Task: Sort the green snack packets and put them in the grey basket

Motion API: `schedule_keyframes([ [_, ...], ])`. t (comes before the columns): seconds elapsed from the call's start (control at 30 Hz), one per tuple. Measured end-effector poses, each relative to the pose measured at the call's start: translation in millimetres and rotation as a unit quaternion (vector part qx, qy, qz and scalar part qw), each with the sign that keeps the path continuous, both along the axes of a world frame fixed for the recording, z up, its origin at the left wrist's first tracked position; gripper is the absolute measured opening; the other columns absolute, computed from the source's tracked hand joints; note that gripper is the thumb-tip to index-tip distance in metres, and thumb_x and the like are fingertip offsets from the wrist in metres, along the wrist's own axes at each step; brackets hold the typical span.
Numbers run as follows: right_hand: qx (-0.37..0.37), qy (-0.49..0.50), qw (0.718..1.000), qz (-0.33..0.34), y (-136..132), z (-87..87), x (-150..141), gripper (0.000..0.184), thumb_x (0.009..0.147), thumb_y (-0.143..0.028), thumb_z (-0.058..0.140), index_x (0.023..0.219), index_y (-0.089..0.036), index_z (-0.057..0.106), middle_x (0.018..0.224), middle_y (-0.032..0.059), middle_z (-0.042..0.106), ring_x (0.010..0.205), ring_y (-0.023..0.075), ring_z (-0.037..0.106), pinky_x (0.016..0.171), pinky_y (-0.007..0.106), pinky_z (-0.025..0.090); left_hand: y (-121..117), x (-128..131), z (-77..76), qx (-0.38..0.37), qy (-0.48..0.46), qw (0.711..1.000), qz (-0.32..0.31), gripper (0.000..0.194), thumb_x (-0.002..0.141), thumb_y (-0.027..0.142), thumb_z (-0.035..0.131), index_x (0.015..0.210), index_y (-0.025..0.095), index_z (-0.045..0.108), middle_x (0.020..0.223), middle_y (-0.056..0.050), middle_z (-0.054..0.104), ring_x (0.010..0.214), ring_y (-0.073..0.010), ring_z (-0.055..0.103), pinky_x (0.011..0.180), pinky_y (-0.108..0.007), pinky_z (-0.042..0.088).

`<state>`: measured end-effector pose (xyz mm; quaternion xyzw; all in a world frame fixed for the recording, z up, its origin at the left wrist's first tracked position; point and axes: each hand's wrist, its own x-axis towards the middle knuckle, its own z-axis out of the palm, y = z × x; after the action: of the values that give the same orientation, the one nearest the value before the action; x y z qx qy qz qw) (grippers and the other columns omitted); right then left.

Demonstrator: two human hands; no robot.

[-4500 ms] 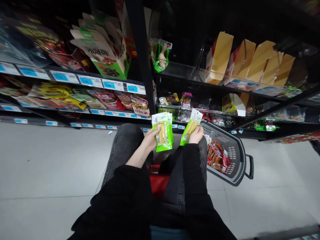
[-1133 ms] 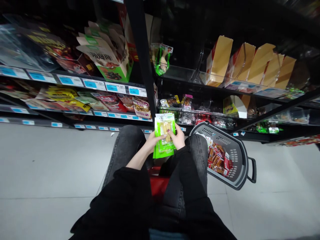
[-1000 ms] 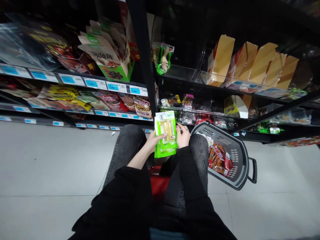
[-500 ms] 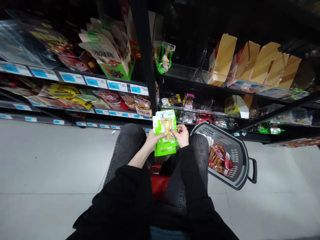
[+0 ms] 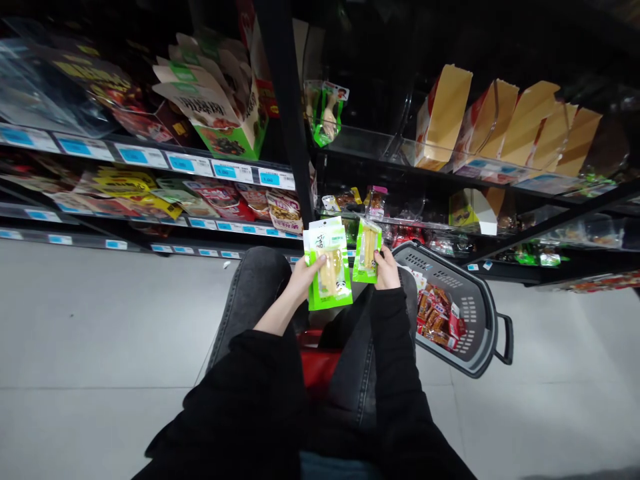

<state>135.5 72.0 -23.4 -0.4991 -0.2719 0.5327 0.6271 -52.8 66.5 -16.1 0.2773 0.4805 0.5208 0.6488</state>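
Between my knees, my left hand grips green-and-white snack packets with pale yellow food behind a clear window, the thumb across the front. At least two overlap there. To their right, my right hand pinches a single green snack packet of the same look by its right edge. A small gap separates it from the others. Beside my right knee a grey shopping basket holds red-and-brown snack packets.
Ahead stand black shelves with blue-and-white price tags. Opened cartons line the upper right shelf, and a green carton stands at left. Packets hang near the upright post. A red seat shows beneath me.
My right hand has moved right, drawing one green packet away from the stack. My left hand stays nearly in place with the others.
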Motion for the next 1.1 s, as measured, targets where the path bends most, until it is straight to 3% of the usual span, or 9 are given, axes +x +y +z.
schedule_keyframes([
  [0.1,0.005,0.044,0.999,-0.004,-2,4.1,0,0.034,0.060,-0.034,0.065,0.087,-0.022,0.050,0.073,-0.0040,0.062,0.062,0.0119,0.058,0.064,0.027,0.048,0,1,1.4,0.000,-0.003,1.000,-0.002,0.051,0.050,0.040,0.079,0.090,0.012,0.064,0.086,-0.010,0.070,0.084,-0.0272,0.065,0.080,-0.041,0.049],
  [0.23,0.023,0.016,1.000,-0.003,-2,6.0,-7,0.029,0.061,-0.033,0.067,0.083,-0.021,0.053,0.066,-0.0057,0.062,0.060,0.0111,0.058,0.063,0.025,0.049,-1,1,1.7,-0.004,-0.008,1.000,0.003,0.051,0.050,0.039,0.079,0.090,0.012,0.064,0.086,-0.010,0.070,0.082,-0.0258,0.065,0.080,-0.041,0.049],
  [0.5,0.040,-0.023,0.998,0.049,-3,5.6,-11,0.031,0.059,-0.032,0.071,0.085,-0.017,0.062,0.078,0.0017,0.069,0.068,0.0147,0.062,0.068,0.029,0.050,-1,0,0.8,-0.007,-0.016,1.000,0.001,0.048,0.052,0.037,0.078,0.091,0.012,0.064,0.089,-0.010,0.069,0.079,-0.0232,0.065,0.079,-0.039,0.049],
  [0.83,0.053,-0.053,0.997,-0.003,-1,5.6,-11,0.029,0.053,-0.030,0.074,0.075,-0.017,0.061,0.071,0.0005,0.069,0.069,0.0153,0.062,0.072,0.030,0.050,1,-1,-4.8,-0.001,-0.007,1.000,0.005,0.048,0.054,0.037,0.078,0.093,0.011,0.064,0.090,-0.011,0.069,0.080,-0.0240,0.065,0.080,-0.040,0.048],
  [1.1,0.057,0.040,0.997,-0.013,-6,14.6,-16,0.031,0.061,-0.030,0.069,0.089,-0.019,0.061,0.089,0.0012,0.069,0.081,0.0152,0.063,0.080,0.031,0.049,2,-2,-8.0,0.000,-0.011,1.000,-0.001,0.050,0.053,0.038,0.078,0.094,0.012,0.065,0.093,-0.012,0.069,0.083,-0.0257,0.065,0.080,-0.040,0.049],
])
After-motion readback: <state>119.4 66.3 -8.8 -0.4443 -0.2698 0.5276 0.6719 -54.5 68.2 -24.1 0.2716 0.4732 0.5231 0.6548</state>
